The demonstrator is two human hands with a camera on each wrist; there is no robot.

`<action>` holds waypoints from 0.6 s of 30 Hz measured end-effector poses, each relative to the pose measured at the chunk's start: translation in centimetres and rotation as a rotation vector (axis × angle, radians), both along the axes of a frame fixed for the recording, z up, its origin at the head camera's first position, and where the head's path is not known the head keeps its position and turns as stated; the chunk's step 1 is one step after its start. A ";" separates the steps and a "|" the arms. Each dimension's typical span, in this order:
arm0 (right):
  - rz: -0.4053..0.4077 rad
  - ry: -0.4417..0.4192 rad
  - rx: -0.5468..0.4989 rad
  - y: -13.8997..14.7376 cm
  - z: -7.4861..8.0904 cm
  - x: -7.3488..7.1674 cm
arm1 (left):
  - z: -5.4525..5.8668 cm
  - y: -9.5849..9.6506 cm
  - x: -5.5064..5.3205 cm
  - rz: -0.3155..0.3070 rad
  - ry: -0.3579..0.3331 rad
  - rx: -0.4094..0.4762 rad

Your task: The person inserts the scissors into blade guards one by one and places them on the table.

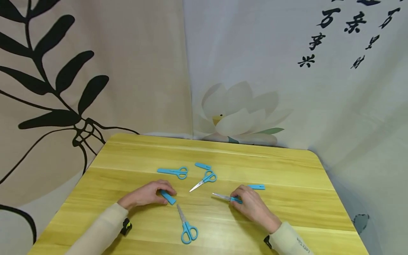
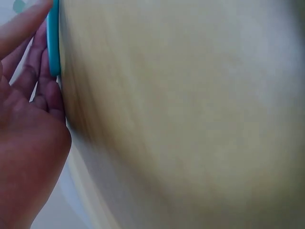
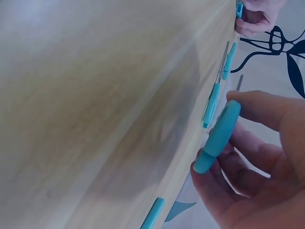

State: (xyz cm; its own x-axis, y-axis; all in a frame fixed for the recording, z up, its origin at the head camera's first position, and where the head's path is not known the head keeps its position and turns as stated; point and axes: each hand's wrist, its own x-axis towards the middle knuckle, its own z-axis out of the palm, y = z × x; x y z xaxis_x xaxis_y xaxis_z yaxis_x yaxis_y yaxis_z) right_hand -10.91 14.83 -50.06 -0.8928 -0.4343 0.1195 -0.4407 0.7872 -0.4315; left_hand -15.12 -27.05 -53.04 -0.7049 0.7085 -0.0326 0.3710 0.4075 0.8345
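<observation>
My left hand (image 1: 149,193) pinches a blue scissor sheath (image 1: 168,197) at the table's left side. The same sheath (image 2: 54,47) shows in the left wrist view, with the thumb and fingers around its upper part. In my right hand (image 1: 253,205) is a small pair of blue-handled scissors (image 1: 236,199), bare blades pointing left. The right wrist view shows these scissors (image 3: 219,136) gripped at the handle between thumb and fingers. Just beyond that hand lies another blue sheath (image 1: 256,187). Closer to me, unsheathed scissors (image 1: 184,222) lie with their tip near the left hand's sheath.
Farther back on the wooden table (image 1: 271,163) lie sheathed blue scissors (image 1: 170,171), bare-bladed scissors (image 1: 205,179) and a loose sheath (image 1: 203,165). A printed curtain (image 1: 153,71) hangs behind the table's far edge.
</observation>
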 end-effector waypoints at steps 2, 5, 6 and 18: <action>-0.003 -0.006 -0.004 0.0 0.1 0.0 | 0.2 0.0 -0.1 0.004 0.004 -0.019; -0.014 -0.009 -0.010 -0.1 0.3 -0.2 | 0.6 0.3 -0.3 0.011 0.047 -0.062; -0.017 -0.010 -0.011 -0.1 0.3 -0.2 | 0.7 0.5 -0.4 0.012 0.067 -0.078; -0.032 -0.019 -0.033 -0.1 0.0 -0.1 | 1.0 1.4 0.1 0.073 0.136 -0.142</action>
